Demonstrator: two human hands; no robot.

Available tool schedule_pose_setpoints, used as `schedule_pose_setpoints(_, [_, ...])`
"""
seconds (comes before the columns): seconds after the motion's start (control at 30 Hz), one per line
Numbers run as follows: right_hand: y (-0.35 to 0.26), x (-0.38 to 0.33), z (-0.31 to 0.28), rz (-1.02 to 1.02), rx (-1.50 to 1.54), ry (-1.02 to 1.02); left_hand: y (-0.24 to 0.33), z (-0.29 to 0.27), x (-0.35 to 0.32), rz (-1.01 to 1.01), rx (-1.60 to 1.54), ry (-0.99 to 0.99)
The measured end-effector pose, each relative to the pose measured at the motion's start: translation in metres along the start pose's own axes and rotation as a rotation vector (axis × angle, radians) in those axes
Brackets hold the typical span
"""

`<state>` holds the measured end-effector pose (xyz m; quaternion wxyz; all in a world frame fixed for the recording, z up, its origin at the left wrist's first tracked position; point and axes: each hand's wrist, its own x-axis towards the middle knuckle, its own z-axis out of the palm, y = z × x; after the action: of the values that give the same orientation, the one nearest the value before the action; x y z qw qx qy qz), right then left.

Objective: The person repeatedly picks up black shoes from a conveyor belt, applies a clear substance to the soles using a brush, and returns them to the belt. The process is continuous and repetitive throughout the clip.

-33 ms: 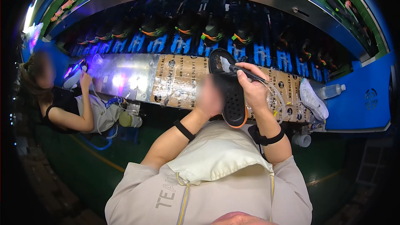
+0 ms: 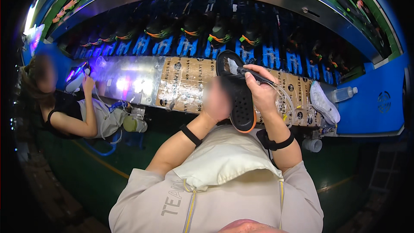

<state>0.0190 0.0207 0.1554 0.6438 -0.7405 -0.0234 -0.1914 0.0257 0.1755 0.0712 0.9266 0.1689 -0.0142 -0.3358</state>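
A black shoe sole (image 2: 244, 118) with an orange edge and rows of holes is held upright in front of me, over the bench front. My left hand (image 2: 217, 101) grips its left side; a blur hides most of those fingers. In my right hand (image 2: 263, 88) is a black pen-like brush (image 2: 254, 75) with a thin clear hose (image 2: 284, 95) running down from it. The brush's pale tip reaches the upper hollow of the sole, where a whitish patch (image 2: 233, 66) shows. Thumb and fingers of the right hand are closed round the brush's handle.
The bench is covered with taped cardboard (image 2: 185, 82). Behind it stands a row of dark shoe uppers on blue holders (image 2: 187, 45). At right are a white shoe (image 2: 323, 103) and a clear bottle (image 2: 345, 94). A co-worker (image 2: 64, 112) sits at left, holding a light-coloured shoe.
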Motion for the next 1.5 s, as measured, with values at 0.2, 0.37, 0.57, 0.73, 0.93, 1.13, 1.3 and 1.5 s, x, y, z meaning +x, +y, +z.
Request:
schedule_pose_setpoints(0.2, [-0.001,-0.006,0.009,-0.063,-0.072,0.03,-0.004,0.001,0.002,0.003,0.15,0.028])
schedule_pose_setpoints(0.37, [-0.018,-0.018,-0.022,-0.187,-0.316,-0.324,0.01,-0.012,0.016,0.087,0.092,-0.03])
schedule_pose_setpoints(0.57, [-0.059,-0.006,-0.059,-0.072,-0.389,-0.59,0.016,-0.021,0.016,0.048,0.059,-0.155])
schedule_pose_setpoints(0.73, [-0.038,0.006,-0.024,-0.119,-0.101,-0.092,-0.005,0.013,0.004,0.051,0.202,0.045])
schedule_pose_setpoints(0.93, [-0.022,0.013,-0.043,-0.122,0.063,-0.529,0.011,0.0,0.0,0.068,0.084,-0.15])
schedule_pose_setpoints(1.13, [-0.043,0.014,-0.044,-0.429,-0.279,-0.611,0.011,0.012,0.003,0.126,0.142,-0.053])
schedule_pose_setpoints(1.3, [-0.046,0.008,-0.042,-0.302,-0.245,-0.39,0.029,0.025,0.005,0.189,0.075,-0.036])
schedule_pose_setpoints(1.5, [-0.055,-0.007,-0.033,-0.338,-0.171,-0.522,0.048,0.028,0.016,0.28,0.146,-0.134])
